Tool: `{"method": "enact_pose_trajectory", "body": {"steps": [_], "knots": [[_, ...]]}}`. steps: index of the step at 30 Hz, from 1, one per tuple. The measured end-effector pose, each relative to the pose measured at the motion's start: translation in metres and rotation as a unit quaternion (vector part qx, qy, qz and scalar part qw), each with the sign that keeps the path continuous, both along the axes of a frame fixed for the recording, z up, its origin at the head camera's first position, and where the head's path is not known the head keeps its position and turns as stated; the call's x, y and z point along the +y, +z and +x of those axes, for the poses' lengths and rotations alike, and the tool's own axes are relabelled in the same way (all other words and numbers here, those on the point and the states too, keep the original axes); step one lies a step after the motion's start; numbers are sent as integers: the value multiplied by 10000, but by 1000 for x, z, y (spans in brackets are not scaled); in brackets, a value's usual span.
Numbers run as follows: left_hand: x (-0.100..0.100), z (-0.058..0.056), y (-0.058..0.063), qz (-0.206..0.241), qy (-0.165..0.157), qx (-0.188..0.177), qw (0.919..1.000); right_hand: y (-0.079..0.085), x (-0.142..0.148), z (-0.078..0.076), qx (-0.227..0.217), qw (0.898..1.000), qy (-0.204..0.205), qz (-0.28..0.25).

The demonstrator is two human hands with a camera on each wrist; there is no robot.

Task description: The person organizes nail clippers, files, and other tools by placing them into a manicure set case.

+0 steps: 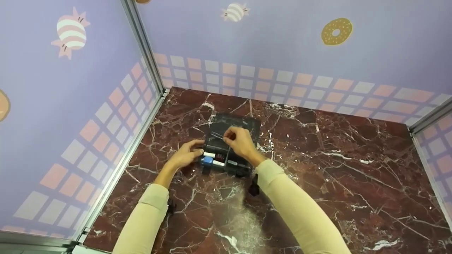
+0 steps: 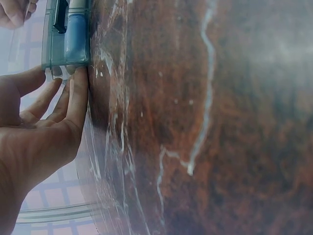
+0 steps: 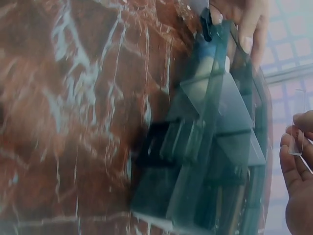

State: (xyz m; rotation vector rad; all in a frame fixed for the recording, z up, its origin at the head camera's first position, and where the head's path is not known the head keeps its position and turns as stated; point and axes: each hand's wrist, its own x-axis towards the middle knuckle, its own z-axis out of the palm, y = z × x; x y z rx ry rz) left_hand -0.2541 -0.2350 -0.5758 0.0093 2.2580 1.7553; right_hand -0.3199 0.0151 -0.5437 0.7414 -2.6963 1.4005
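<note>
A dark see-through compartment box [image 1: 231, 170] lies on the marbled surface, its lid [image 1: 235, 121] folded back. My left hand [image 1: 184, 154] rests against the box's left end, the thumb near its upper edge and relaxed fingers lower on the wall. Above the box, my right hand [image 1: 240, 141] pinches a thin clear plastic strip [image 1: 216, 135] between thumb and fingers. Inside the left compartments are a blue piece [image 1: 207, 160], a white piece [image 1: 209, 155] and a dark red one [image 1: 219, 156]. Clear dividers [image 3: 234, 98] stand in the box.
A dark latch [image 3: 157, 142] sticks out from the box's front. The red marbled tabletop [image 1: 335, 183] reaches lilac printed walls [image 1: 282, 42] behind and at both sides, with metal corner posts [image 1: 146, 46].
</note>
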Motion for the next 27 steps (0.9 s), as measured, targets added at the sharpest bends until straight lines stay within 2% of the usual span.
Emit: {"method": "enact_pose_trajectory", "body": {"steps": [13,20,27], "knots": [[4,3,-2,-147,-53,0,9999,-22,-8,8,16,9994,-324,75],[3,1,0,48,-53,-43,10000,-18,-11,8,-97,9997,-224,39],[0,1,2,174,-45,-78,9998,-6,6,5,49,9995,226,211]]}}
